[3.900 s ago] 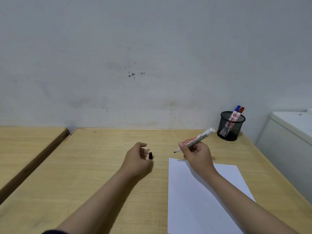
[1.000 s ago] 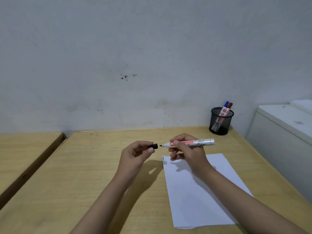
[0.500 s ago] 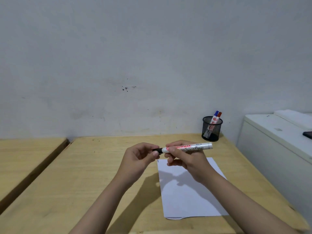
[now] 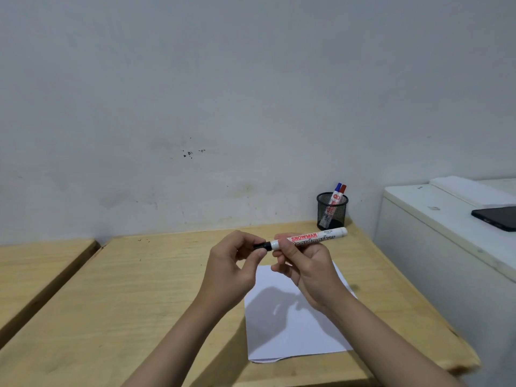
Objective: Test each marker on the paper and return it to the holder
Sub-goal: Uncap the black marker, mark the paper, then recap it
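My right hand [image 4: 307, 266] holds a white board marker [image 4: 315, 238] level above the desk, its tip end pointing left. My left hand [image 4: 231, 263] pinches the black cap [image 4: 262, 245], which sits on the marker's tip. A white sheet of paper [image 4: 293, 325] lies on the wooden desk [image 4: 139, 289] under both hands. At the desk's far right corner stands a black mesh holder [image 4: 332, 212] with a blue-capped and a red-capped marker [image 4: 340, 189] leaning inside.
A white cabinet [image 4: 435, 247] stands right of the desk with a dark tablet [image 4: 497, 217] on top. A second wooden desk [image 4: 33, 266] sits to the left across a narrow gap. A grey wall rises behind.
The uncapped marker and the cap in my left hand came together; the cap now sits on the tip. The view shifted, showing more of the cabinet.
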### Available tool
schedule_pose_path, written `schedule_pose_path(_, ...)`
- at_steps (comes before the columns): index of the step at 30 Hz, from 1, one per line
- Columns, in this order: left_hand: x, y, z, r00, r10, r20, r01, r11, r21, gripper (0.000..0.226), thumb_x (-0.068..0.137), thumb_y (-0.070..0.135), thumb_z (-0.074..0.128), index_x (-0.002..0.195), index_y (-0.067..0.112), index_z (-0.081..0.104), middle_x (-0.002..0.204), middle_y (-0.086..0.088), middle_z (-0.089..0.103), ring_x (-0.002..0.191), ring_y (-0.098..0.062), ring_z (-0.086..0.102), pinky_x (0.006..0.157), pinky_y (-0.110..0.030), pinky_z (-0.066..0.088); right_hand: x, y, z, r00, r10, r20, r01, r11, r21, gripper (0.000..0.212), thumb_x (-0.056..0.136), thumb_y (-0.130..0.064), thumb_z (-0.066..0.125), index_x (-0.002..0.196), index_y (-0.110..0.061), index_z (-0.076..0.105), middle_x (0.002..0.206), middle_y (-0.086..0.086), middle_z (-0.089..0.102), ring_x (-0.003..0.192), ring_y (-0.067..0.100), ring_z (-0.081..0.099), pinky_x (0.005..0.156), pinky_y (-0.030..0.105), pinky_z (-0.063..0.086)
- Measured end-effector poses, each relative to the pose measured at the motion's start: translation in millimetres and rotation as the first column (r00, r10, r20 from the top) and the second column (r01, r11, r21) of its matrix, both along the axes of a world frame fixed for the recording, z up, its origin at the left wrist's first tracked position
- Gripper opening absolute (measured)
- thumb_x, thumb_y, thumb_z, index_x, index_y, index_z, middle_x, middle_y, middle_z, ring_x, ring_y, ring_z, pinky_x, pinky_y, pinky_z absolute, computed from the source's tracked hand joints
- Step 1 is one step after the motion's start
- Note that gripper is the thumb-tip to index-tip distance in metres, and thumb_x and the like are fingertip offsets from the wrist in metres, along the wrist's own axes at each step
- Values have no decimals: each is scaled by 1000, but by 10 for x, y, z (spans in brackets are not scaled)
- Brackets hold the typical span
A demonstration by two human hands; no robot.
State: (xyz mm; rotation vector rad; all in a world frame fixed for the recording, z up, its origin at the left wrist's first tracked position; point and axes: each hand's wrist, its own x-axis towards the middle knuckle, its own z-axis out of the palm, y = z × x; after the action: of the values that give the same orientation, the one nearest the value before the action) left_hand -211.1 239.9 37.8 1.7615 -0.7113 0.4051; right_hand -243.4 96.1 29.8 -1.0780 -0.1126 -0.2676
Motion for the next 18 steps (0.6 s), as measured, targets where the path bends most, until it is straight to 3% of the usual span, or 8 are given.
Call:
schedule_pose_path(2, 61, -42, 49, 999, 38, 16, -38, 998, 45, 13, 81, 2, 65, 83, 14, 65, 80, 3, 70, 74, -4, 64, 66, -8, 46, -1, -38, 11, 992, 8, -127, -12, 999, -38, 31, 71, -31, 67, 82, -2, 69, 64, 7, 62, 53, 10, 56, 55, 27, 56)
schedule_pose_path(5, 217, -84, 135, 993, 121, 12, -122, 991, 64, 7, 81, 9, 66, 82, 16, 65, 80, 3, 70, 71, -5, 62, 65, -10, 47, 8, -199, 107, 952, -69, -297, -32, 946, -321, 42, 75, -42, 68, 78, -1, 69, 60, 7, 60, 46, 10, 51, 50, 27, 54)
schedule_pose_path(6, 269, -90, 165, 990, 140, 13, -140, 988, 65, 6, 80, 11, 66, 82, 16, 66, 80, 2, 70, 71, -6, 62, 66, -12, 49, 18, -277, 139, 956, -141, -259, 12, 897, -442, 34, 76, -37, 71, 75, -3, 69, 60, 7, 60, 43, 10, 50, 48, 27, 52)
schedule_pose_path(8, 359, -113, 223, 990, 139, 8, -140, 987, 85, 5, 79, 12, 67, 79, 17, 66, 78, 2, 71, 70, -8, 63, 67, -17, 51, 63, -433, 181, 949, -316, -14, 232, 726, -648, 14, 73, -25, 78, 75, -14, 70, 64, 3, 61, 47, 7, 51, 53, 24, 50)
schedule_pose_path(10, 429, -179, 296, 995, 103, -6, -101, 983, 151, 4, 78, 13, 67, 77, 17, 67, 75, 2, 71, 66, -7, 63, 62, -16, 50, 141, -564, 211, 896, -353, 270, 419, 468, -778, 25, 68, -24, 82, 90, -23, 69, 81, -7, 65, 66, 4, 57, 65, 13, 45)
schedule_pose_path(12, 507, -296, 371, 998, 52, -33, -45, 981, 191, 4, 78, 14, 67, 75, 17, 68, 71, 1, 71, 58, -4, 59, 54, -12, 45, 244, -642, 255, 892, -264, 368, 439, 309, -843, 40, 67, -27, 81, 105, -26, 67, 96, -14, 66, 84, 1, 59, 74, 9, 41)
schedule_pose_path(15, 664, -528, 464, 999, -10, -53, 20, 984, 179, 5, 78, 14, 66, 74, 14, 70, 61, 5, 66, 48, 0, 52, 48, -8, 37, 427, -718, 290, 903, -202, 378, 425, 294, -856, 37, 72, -21, 77, 107, -25, 67, 92, -14, 69, 84, 2, 63, 76, 11, 44)
schedule_pose_path(18, 859, -822, 480, 998, -56, -34, 60, 988, 143, 6, 79, 18, 68, 81, 13, 71, 66, 4, 67, 54, 0, 56, 53, -10, 40, 612, -884, 290, 876, -249, 414, 478, 331, -813, 36, 77, -13, 71, 109, -27, 62, 81, -13, 68, 74, 4, 67, 71, 16, 51)
